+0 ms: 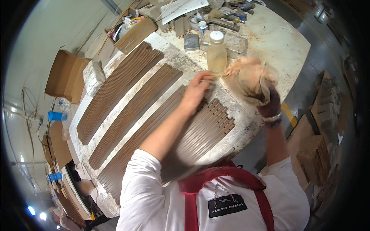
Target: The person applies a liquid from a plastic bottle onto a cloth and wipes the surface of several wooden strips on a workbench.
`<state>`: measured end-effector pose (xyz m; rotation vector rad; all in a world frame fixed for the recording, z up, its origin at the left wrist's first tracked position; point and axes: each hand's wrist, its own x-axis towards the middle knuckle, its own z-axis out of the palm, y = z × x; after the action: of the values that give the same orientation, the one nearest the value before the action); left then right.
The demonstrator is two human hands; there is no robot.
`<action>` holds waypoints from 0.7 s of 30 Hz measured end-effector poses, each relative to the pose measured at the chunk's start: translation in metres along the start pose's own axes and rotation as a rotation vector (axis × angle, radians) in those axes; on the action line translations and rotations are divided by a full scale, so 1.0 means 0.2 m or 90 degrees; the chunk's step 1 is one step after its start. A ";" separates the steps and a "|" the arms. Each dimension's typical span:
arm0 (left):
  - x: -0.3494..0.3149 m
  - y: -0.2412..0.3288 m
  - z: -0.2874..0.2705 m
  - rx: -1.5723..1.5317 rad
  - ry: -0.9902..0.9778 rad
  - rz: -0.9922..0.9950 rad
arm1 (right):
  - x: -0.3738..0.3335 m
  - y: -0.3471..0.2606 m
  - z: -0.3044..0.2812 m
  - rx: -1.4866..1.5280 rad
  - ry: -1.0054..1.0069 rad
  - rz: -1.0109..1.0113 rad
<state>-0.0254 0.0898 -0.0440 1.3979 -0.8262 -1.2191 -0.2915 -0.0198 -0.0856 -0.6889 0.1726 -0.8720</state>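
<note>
My left hand [197, 90] is bare and reaches over the far ends of the brown slotted strips [200, 133], its fingers bent and apart near the base of a clear bottle [217, 57] with a white lid. Nothing shows in its grasp. On the right, my right hand [269, 104] wears a dark red glove and is closed on a crumpled tan cloth [248, 82]. Motion smears the cloth, which hangs beside the bottle and partly covers the gloved fingers. More long brown strips lie in separate curved-looking rows, one row [119, 92] at the far left and another [135, 111] beside it.
A grey block [191, 42] stands near the bottle, with tools and scraps [227, 17] along the table's back. An open cardboard box [67, 75] and a white wrapped block [93, 77] are at the left. Cardboard pieces [314, 158] lie beyond the table's right edge.
</note>
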 end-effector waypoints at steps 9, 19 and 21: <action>0.49 -0.05 0.07 0.275 0.100 0.255 | 0.70 -0.03 0.61 -1.117 -0.238 -0.511; 0.59 -0.07 0.18 0.336 0.209 0.321 | 0.82 0.10 0.44 -1.234 -0.050 -0.527; 0.57 -0.07 0.08 0.491 0.183 0.334 | 0.78 0.04 0.41 -0.646 -0.010 -0.366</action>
<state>-0.0156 -0.0199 -0.0824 1.7391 -1.4227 -0.2720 -0.1530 -0.0935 -0.0065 -1.7476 0.4257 -1.3260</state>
